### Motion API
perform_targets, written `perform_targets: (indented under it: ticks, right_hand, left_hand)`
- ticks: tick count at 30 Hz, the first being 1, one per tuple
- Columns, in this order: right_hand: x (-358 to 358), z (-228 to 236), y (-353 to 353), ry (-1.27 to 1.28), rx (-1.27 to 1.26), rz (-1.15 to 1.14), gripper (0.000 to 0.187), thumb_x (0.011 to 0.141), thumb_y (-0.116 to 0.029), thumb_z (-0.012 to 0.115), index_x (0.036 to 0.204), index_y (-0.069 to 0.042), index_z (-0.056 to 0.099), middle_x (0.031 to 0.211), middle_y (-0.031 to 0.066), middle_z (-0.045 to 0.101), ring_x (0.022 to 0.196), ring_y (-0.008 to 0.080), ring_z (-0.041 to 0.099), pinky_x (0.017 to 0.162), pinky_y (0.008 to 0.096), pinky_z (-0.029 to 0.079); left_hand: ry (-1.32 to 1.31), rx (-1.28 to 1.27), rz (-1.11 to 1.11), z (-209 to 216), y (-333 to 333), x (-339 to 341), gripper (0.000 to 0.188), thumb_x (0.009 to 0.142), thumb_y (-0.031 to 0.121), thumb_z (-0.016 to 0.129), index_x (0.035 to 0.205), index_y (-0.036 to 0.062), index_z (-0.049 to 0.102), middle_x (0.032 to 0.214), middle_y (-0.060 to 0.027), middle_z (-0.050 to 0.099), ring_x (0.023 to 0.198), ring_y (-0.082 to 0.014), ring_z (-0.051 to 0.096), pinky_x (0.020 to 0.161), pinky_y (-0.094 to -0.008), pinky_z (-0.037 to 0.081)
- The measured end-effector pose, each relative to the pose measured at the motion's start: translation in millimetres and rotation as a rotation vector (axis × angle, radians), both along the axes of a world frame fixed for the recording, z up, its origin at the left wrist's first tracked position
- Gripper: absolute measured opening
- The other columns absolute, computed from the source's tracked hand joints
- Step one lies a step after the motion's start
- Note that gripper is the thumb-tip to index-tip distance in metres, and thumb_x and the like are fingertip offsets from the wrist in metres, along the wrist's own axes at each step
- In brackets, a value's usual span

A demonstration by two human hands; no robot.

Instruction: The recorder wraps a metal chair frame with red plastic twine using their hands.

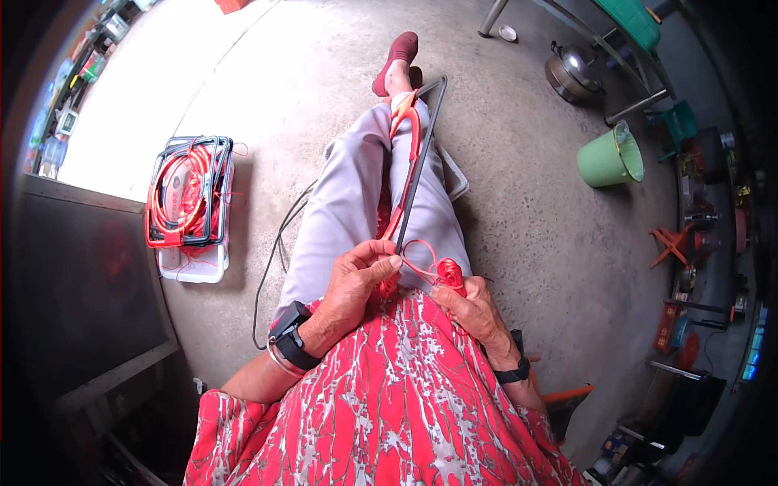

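Ample floor (535, 219) parts the right hand's (476, 312) cord (449, 274) from the bucket's rim (618, 149).

The grey concrete floor (539, 215) carries 1 white tub (193, 271), 1 green bucket (601, 162) and 1 metal pot (572, 74).

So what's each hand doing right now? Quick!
Left hand: closed, pinching the end of the dark frame.
Right hand: closed, holding a bundle of red string.
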State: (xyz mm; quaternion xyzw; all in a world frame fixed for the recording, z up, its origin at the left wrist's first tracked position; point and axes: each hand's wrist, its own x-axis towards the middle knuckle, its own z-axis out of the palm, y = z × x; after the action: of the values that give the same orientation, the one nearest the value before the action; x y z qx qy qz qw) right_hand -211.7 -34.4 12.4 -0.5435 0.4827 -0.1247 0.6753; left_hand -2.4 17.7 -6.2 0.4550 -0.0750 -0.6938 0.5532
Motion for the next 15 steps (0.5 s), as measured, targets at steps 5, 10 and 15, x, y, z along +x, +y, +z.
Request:
perform_targets:
  ticks: [5, 10, 15]
  right_hand:
    - [2.7, 1.3, -2.1, -0.074, 0.041, -0.056, 0.027, 0.087, -0.024, 0.064, 0.065, -0.009, 0.056, 0.057, -0.0077, 0.048, 0.049, 0.0019, 0.041, 0.046, 0.0224, 0.031]
    - [-1.3, 8.2, -33.1, 0.142, -0.084, -0.049, 0.034, 0.087, -0.037, 0.067, 0.084, -0.004, 0.061, 0.064, -0.0044, 0.055, 0.053, 0.0067, 0.049, 0.046, 0.0263, 0.039]
    - [31.7, 45.3, -74.9, 0.213, -0.836, -0.030, 0.042, 0.087, -0.034, 0.064, 0.112, -0.003, 0.050, 0.078, 0.0100, 0.066, 0.069, 0.0312, 0.064, 0.066, 0.0425, 0.049]
  left_hand:
    - [-0.110, 0.004, 0.040, -2.9, -0.9, -3.2, 0.013, 0.088, 0.006, 0.064, 0.100, 0.0022, 0.061, 0.077, -0.0043, 0.065, 0.064, -0.0118, 0.063, 0.059, -0.0270, 0.054]
    - [-0.123, -0.038, 0.043, 2.3, -2.7, 0.5, 0.012, 0.087, 0.006, 0.064, 0.097, 0.0023, 0.060, 0.074, -0.0042, 0.064, 0.061, -0.0114, 0.061, 0.054, -0.0254, 0.050]
    - [-0.227, -0.078, -0.038, -1.2, -3.3, -0.1, 0.011, 0.089, 0.010, 0.063, 0.095, 0.0025, 0.059, 0.076, -0.0045, 0.062, 0.063, -0.0114, 0.059, 0.054, -0.0257, 0.049]
